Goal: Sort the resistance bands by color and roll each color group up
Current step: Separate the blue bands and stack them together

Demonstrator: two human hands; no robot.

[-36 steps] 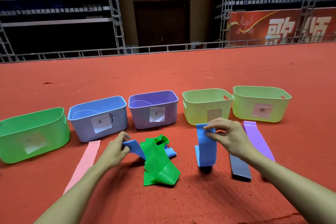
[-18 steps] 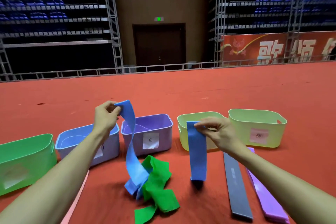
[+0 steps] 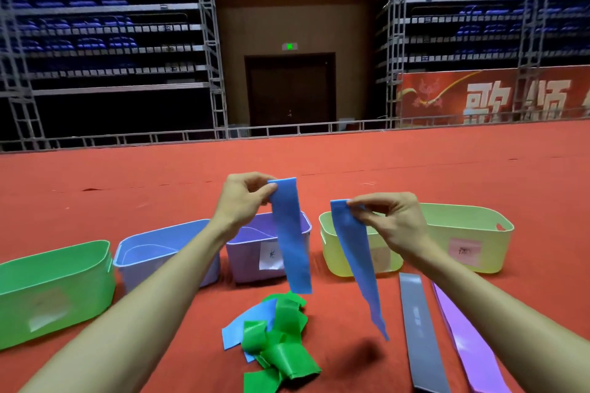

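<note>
My left hand point(image 3: 244, 199) pinches the top end of a blue band point(image 3: 292, 239) that hangs free above the floor. My right hand point(image 3: 388, 220) pinches the top of a second blue band point(image 3: 356, 260), which hangs twisted to a narrow tip. On the red floor below lies a crumpled heap of green bands point(image 3: 281, 344) with another blue band point(image 3: 247, 325) under it. A grey band point(image 3: 419, 329) and a purple band point(image 3: 463, 338) lie flat at the right.
Five labelled bins stand in a row behind the bands: a green bin point(image 3: 48, 284), a blue bin point(image 3: 150, 249), a purple bin point(image 3: 245, 258), and two pale yellow-green bins point(image 3: 332, 246) point(image 3: 472, 233). Metal scaffolding and a railing stand far behind.
My left hand has lifted its blue band out of the heap, so it now hangs free. Both hands rose and came closer together; the right band twisted. The camera tilted up.
</note>
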